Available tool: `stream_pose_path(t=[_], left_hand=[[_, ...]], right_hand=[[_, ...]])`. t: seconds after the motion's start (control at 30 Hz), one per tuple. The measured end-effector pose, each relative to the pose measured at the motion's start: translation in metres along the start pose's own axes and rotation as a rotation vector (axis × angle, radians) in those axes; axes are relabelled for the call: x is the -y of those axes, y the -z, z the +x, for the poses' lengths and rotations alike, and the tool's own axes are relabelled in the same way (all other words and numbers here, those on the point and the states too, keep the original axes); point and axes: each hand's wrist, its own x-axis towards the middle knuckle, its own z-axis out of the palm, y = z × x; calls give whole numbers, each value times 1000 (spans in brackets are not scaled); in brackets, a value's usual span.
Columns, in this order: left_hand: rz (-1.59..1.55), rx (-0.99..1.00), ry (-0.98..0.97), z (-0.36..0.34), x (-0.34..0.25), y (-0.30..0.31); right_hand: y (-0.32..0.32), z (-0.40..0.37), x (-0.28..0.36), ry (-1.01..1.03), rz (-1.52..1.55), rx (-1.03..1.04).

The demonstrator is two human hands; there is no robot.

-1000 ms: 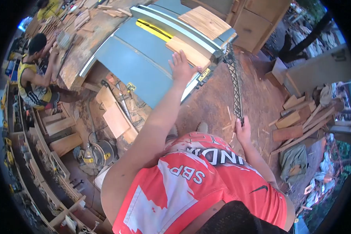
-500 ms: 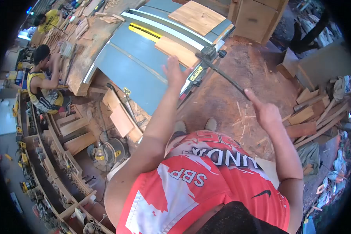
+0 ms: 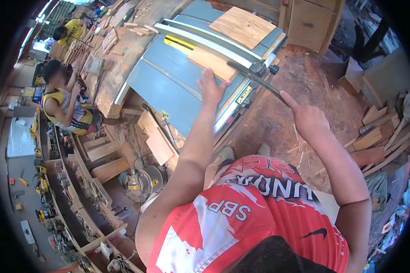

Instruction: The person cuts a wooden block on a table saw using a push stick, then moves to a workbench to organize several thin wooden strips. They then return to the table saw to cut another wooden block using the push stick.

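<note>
Red-and-white jersey (image 3: 264, 195) nearest, at 5 o'clock from view centre. Right hand (image 3: 310, 122) at 3: fist wrapped on a dark stick (image 3: 259, 80), index finger along it. Tip meets or overlaps the wood board's (image 3: 212, 62) right end; contact unclear. Left hand (image 3: 212, 91) at 12: spread, gripping nothing, fingertips at the board's near edge. Board lies flat on the blue-grey table (image 3: 168, 86) beside the metal fence (image 3: 214, 40); yellow strip (image 3: 177, 44) off its 10 o'clock end. Wider panel (image 3: 242, 27) past the fence, toward 1.

Risks, my read: off-axis push skids the stick tip off; uneven left-hand pressure swings the board off the fence; a slip carries fingers toward the strip.

Vs 1 s ago: stick was clear of the board, right hand low by the jersey; now raised, tip at the board. Left hand still by the board.
</note>
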Motion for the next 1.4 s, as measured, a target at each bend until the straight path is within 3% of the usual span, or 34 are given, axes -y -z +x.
stream_pose_path(t=[0.1, 0.17, 0.5, 0.57, 0.9, 0.97, 1.17, 1.4], left_hand=[[-9, 15, 9, 3, -2, 6], [-2, -2, 2, 6, 4, 6], [-47, -113, -26, 11, 14, 0], [-48, -255, -78, 11, 26, -19], [-54, -267, -62, 7, 16, -9], [-38, -166, -50, 10, 20, -4], [84, 7, -116, 15, 50, 6], [233, -93, 45, -36, 144, 76]], right_hand=[[1, 5, 4, -22, 34, 28], [-11, 11, 1, 44, 36, -127], [-10, 23, 21, -17, 17, -115], [-11, 25, 24, -11, 7, -141], [-18, 32, 21, 10, 18, -179], [-16, 39, 23, -24, 5, -197], [-8, 45, 38, -20, -21, -191], [15, 42, 65, -84, -17, -73]])
